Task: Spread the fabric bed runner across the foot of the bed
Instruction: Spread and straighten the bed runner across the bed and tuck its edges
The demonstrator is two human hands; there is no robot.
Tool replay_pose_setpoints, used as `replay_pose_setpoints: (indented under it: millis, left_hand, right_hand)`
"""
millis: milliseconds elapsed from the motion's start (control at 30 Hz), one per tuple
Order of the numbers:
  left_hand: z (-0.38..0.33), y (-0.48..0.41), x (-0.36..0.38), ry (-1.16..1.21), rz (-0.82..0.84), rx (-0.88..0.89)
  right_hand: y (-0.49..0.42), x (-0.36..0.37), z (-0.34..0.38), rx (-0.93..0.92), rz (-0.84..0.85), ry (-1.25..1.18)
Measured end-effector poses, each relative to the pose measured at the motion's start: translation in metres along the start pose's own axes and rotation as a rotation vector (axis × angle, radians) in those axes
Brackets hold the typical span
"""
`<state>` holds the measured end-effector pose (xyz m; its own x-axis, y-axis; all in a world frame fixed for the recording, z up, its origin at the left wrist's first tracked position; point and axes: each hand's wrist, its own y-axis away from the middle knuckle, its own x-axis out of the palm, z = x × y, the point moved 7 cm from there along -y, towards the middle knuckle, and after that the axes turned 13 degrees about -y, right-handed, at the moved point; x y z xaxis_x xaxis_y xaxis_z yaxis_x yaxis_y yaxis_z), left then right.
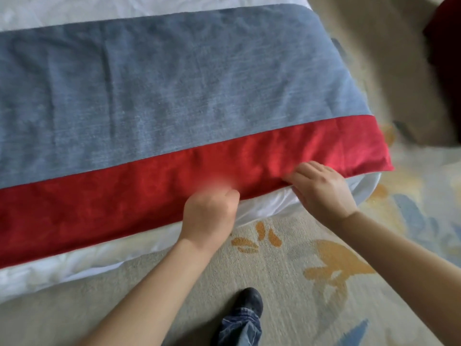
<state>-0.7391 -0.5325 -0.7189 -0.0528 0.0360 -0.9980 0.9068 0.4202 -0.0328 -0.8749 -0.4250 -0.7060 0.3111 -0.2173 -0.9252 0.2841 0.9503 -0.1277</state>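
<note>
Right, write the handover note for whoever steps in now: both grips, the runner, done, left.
Left grip: curled on the red near edge of the bed runner, blurred.
Right grip: fingers on the same edge nearer the corner; hold unclear.
Runner lies flat across the white bed, blue-grey band far, red band near.
Done: spread out.
Left: probably smoothing and squaring the near edge.
</note>
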Motion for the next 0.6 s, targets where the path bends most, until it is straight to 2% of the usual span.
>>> replay_pose_setpoints:
  millis: [133,267,500,600]
  left_hand:
    - [-0.008,0.000,0.005,-0.012,0.090,-0.016]
    - [-0.020,-0.013,0.003,-0.027,0.156,-0.016]
    - [-0.083,-0.055,-0.008,-0.010,0.207,0.094]
    - [-0.090,-0.059,-0.004,-0.028,0.219,0.076]
  right_hand:
    - [0.000,0.002,-0.002,-0.159,0.124,-0.034]
    - [0.000,-0.005,-0.015,-0.223,0.192,-0.024]
    - [0.023,-0.052,-0.089,-0.076,0.150,0.077]
    - [0.028,-0.052,-0.096,-0.040,0.241,0.095]
